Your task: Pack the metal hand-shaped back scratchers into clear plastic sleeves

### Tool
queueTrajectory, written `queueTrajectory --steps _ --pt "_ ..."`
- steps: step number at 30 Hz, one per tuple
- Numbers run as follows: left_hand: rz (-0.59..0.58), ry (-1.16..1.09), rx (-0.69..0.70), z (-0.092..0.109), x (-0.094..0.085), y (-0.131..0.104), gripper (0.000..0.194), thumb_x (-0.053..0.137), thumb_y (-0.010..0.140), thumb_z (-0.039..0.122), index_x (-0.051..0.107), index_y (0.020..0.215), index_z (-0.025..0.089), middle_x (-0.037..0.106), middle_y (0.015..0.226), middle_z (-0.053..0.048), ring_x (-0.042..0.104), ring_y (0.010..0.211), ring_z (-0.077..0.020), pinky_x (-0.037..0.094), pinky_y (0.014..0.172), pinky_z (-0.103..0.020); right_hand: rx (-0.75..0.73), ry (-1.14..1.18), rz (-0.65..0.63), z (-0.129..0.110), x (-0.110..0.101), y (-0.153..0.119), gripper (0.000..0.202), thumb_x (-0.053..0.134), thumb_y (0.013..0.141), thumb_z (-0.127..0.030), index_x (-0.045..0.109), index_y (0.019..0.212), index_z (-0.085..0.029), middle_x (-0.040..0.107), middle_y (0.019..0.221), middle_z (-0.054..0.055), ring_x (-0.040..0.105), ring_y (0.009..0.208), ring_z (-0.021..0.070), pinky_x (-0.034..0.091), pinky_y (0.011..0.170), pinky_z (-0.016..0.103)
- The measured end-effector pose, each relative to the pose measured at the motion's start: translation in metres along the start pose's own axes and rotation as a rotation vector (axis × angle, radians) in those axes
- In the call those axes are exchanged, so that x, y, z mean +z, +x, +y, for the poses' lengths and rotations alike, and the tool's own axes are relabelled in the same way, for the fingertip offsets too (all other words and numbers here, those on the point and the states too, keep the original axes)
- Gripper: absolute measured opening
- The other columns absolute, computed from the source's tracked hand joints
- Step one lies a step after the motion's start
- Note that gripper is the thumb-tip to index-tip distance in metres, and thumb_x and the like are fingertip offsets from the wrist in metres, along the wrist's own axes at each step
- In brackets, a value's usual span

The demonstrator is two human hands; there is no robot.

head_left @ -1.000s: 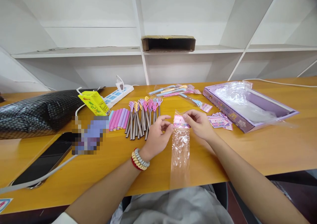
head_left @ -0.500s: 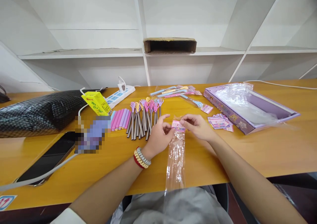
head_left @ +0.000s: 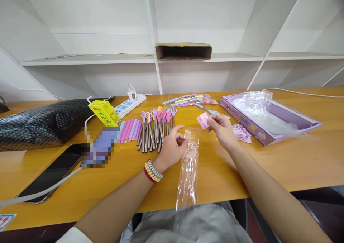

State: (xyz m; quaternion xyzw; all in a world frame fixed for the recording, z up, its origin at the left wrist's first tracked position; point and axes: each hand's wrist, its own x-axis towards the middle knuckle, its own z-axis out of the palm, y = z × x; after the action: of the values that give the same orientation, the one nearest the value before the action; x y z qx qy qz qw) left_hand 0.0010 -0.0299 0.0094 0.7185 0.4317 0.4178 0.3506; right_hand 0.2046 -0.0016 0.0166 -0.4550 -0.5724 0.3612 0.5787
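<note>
On the worktop (head_left: 290,164), the left hand (head_left: 173,146) has its grip pinching the upper left edge of a long clear plastic bag (head_left: 189,173), lower end running past the worktop's front edge; the right hand (head_left: 220,128) has its grip pinching a pink printed card (head_left: 202,120), apart from the bag, right of its top. Doing this well, I'd say: light pinch so the film lies flat, card held by its edge, unbent. Counts, big to small: one black bubble-wrapped package (head_left: 53,121); one purple box (head_left: 244,123); one smartphone (head_left: 53,175); one power strip (head_left: 129,105); one yellow carton (head_left: 103,112); bagged scratchers (head_left: 188,99), overlapping heap, can't count; bare metal scratchers (head_left: 152,135), roughly a dozen, overlapping; coloured sleeves (head_left: 130,130), about seven; loose cards (head_left: 243,132), fanned pile, can't count.
</note>
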Motion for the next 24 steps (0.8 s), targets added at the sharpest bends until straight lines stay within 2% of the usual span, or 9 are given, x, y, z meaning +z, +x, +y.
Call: queueTrajectory --steps 3,6,9,12,16,18,21,22,24 --pt "0.027 0.069 0.002 -0.003 -0.001 0.001 0.039 0.053 0.080 0.024 0.046 0.117 0.015 0.061 0.073 0.000 0.055 0.060 -0.0109 0.044 0.061 -0.025 -0.074 -0.190 0.165 0.001 -0.014 0.008 0.023 0.054 0.079 -0.039 0.059 0.082 -0.017 0.060 0.070 0.002 0.054 0.060 0.0127 0.043 0.056 0.026" --pt "0.066 0.146 0.021 -0.004 -0.002 0.003 0.037 0.052 0.080 0.022 0.048 0.116 0.015 0.061 0.074 0.000 0.055 0.060 -0.0106 0.044 0.062 -0.025 -0.131 -0.640 0.260 -0.002 -0.039 0.014 0.021 0.051 0.078 -0.030 0.065 0.084 -0.016 0.066 0.077 0.005 0.058 0.068 0.0161 0.043 0.068 0.029" --pt "0.101 0.221 0.057 -0.004 -0.003 0.003 0.037 0.051 0.079 0.020 0.048 0.116 0.016 0.060 0.073 0.001 0.054 0.060 -0.0102 0.044 0.062 -0.025 0.067 -0.994 0.184 -0.002 -0.071 0.019 0.022 0.049 0.073 -0.024 0.069 0.079 -0.018 0.068 0.079 0.008 0.060 0.074 0.0209 0.041 0.069 0.031" --pt "0.098 0.265 0.102 -0.004 -0.004 0.002 0.037 0.050 0.080 0.019 0.047 0.116 0.017 0.060 0.073 0.001 0.055 0.061 -0.0107 0.044 0.063 -0.025 0.347 -1.165 0.081 0.002 -0.098 0.023 0.019 0.051 0.068 -0.022 0.069 0.073 -0.020 0.067 0.077 0.009 0.060 0.074 0.0234 0.040 0.064 0.031" --pt "0.064 0.309 0.122 -0.003 -0.004 0.001 0.037 0.050 0.080 0.020 0.046 0.117 0.018 0.061 0.076 0.000 0.055 0.062 -0.0115 0.044 0.064 -0.026 0.548 -1.260 0.032 0.011 -0.110 0.023 0.020 0.056 0.065 -0.030 0.068 0.074 -0.017 0.065 0.080 0.014 0.060 0.076 0.0271 0.041 0.062 0.033" --pt "0.054 0.300 0.117 -0.003 -0.004 0.001 0.038 0.050 0.081 0.020 0.045 0.118 0.018 0.061 0.076 0.000 0.055 0.062 -0.0113 0.045 0.065 -0.026 0.472 -1.311 0.158 0.013 -0.104 0.022 0.028 0.056 0.066 -0.031 0.069 0.085 -0.015 0.063 0.090 0.018 0.058 0.087 0.0310 0.042 0.066 0.036" --pt "0.036 0.267 0.118 -0.003 -0.004 0.001 0.038 0.049 0.081 0.020 0.043 0.119 0.018 0.060 0.076 0.000 0.055 0.062 -0.0112 0.045 0.066 -0.026 0.191 -1.226 0.336 0.011 -0.086 0.020 0.032 0.053 0.070 -0.030 0.067 0.093 -0.013 0.062 0.096 0.017 0.055 0.096 0.0307 0.042 0.076 0.039" --pt "0.025 0.255 0.128 -0.003 -0.004 0.001 0.039 0.049 0.082 0.021 0.043 0.120 0.017 0.060 0.076 0.000 0.055 0.063 -0.0112 0.045 0.066 -0.026 0.104 -1.112 0.323 0.009 -0.078 0.019 0.031 0.052 0.072 -0.032 0.067 0.092 -0.013 0.063 0.094 0.015 0.056 0.093 0.0279 0.042 0.077 0.038" --pt "0.001 0.235 0.157 -0.003 -0.003 0.000 0.040 0.049 0.082 0.021 0.041 0.121 0.017 0.061 0.078 0.000 0.056 0.065 -0.0114 0.046 0.068 -0.026 -0.004 -0.805 0.166 0.006 -0.060 0.016 0.031 0.051 0.076 -0.037 0.066 0.091 -0.014 0.065 0.089 0.010 0.059 0.083 0.0215 0.044 0.076 0.034"
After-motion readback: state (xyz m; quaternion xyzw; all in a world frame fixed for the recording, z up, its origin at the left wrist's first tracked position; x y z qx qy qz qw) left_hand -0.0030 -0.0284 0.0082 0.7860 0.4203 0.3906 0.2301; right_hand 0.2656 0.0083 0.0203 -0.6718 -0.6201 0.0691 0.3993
